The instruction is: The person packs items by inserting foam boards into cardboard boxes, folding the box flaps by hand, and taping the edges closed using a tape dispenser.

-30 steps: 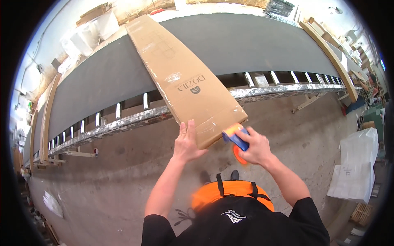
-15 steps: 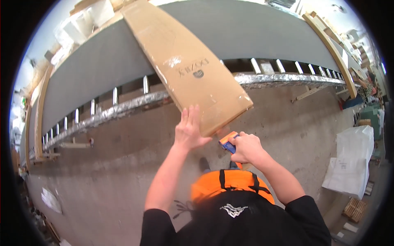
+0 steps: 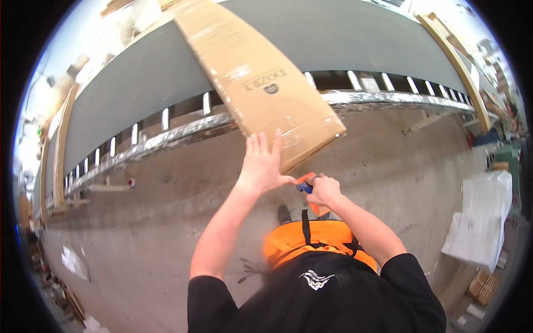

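Note:
A long, flat cardboard box (image 3: 288, 111) reaches toward me from the conveyor belt (image 3: 127, 94), its near end jutting past the belt's edge. My left hand (image 3: 261, 164) lies on the left corner of that near end, fingers spread flat on the cardboard and thumb stretched to the right. Clear tape shines along parts of the box. In my right hand (image 3: 325, 190) is an orange and blue tape gun (image 3: 305, 186), gripped just below the box's near edge, close to my left thumb. Whether its tape touches the box I cannot tell.
Bare metal rollers and a silvery rail (image 3: 183, 129) run along the belt's near side. Wooden bars (image 3: 452, 64) cross the belt at both sides. White wrapped packages (image 3: 480, 219) stand on the floor at the right, near a slatted wooden piece (image 3: 483, 286).
My right hand and the tape gun have shifted slightly left, closer to my left thumb. My left hand has moved up a little on the box, fingers more spread. The view has turned slightly.

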Motion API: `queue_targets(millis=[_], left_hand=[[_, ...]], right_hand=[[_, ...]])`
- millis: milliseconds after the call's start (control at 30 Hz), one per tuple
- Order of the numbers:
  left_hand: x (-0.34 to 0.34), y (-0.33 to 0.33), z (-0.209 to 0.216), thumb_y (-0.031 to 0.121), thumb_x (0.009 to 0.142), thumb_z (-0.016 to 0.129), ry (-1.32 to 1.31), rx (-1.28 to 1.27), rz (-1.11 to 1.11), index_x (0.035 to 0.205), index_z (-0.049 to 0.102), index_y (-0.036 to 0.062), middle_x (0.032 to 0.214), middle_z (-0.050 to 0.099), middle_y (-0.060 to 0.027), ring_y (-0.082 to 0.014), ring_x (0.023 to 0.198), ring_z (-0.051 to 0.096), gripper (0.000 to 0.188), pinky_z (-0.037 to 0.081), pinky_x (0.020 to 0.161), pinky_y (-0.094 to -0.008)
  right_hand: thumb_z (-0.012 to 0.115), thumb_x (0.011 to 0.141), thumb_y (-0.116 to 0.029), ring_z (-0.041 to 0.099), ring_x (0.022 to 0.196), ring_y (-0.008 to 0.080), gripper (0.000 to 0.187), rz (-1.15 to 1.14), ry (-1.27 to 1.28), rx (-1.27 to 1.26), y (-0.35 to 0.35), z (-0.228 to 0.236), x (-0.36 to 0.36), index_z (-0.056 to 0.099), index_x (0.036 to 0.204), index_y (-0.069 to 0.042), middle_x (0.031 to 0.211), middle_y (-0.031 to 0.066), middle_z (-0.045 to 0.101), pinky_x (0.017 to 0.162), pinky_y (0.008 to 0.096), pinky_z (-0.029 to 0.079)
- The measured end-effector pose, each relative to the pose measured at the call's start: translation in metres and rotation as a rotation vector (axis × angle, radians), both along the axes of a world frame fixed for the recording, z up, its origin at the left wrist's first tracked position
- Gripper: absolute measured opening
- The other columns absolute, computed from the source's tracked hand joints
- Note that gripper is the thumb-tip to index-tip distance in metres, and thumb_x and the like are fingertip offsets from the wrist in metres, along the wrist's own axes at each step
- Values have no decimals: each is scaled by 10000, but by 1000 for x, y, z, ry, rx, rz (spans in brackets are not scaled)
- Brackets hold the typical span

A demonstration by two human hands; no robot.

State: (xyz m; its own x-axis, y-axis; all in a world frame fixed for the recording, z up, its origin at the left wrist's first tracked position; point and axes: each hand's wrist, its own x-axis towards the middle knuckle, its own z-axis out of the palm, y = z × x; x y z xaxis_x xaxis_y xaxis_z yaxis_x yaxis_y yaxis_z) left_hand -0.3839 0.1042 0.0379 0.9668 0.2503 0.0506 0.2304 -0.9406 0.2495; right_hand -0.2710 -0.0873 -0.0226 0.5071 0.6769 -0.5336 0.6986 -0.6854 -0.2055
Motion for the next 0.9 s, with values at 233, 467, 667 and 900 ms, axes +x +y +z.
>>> queue_targets(millis=[233,467,667,900], left_hand=[[-3,-5,-14,517,546,889,-7,149,157,1502,293,3,1355,437,-418,-544,1296,426,1238,319,1140,-506],[2,-6,-16,444,483,917,-33,109,198,1469,372,18,1356,468,-376,-533,1282,445,1204,362,1115,-521],[-8,-1,-16,455,466,924,33,138,203,1453,394,4,1358,477,-364,-510,1289,454,1208,373,1112,-507],[67,-5,58,475,625,845,436,132,137,1383,483,-4,1334,537,-279,-433,1221,538,967,412,1059,-522]], right_hand=[[548,573,44,626,1048,151,773,-756,965,743,-106,-13,105,607,1338,-56,1208,76,673,851,254,501],[524,539,64,562,665,116,772,-696,1099,932,-50,10,249,612,1304,20,884,72,666,586,235,444],[585,516,62,588,665,90,675,-400,1254,549,-20,13,257,704,1178,1,831,52,690,551,234,467],[678,599,-14,539,1244,170,730,-623,1429,946,-109,-17,72,600,1325,-22,1387,122,566,1104,313,363]])
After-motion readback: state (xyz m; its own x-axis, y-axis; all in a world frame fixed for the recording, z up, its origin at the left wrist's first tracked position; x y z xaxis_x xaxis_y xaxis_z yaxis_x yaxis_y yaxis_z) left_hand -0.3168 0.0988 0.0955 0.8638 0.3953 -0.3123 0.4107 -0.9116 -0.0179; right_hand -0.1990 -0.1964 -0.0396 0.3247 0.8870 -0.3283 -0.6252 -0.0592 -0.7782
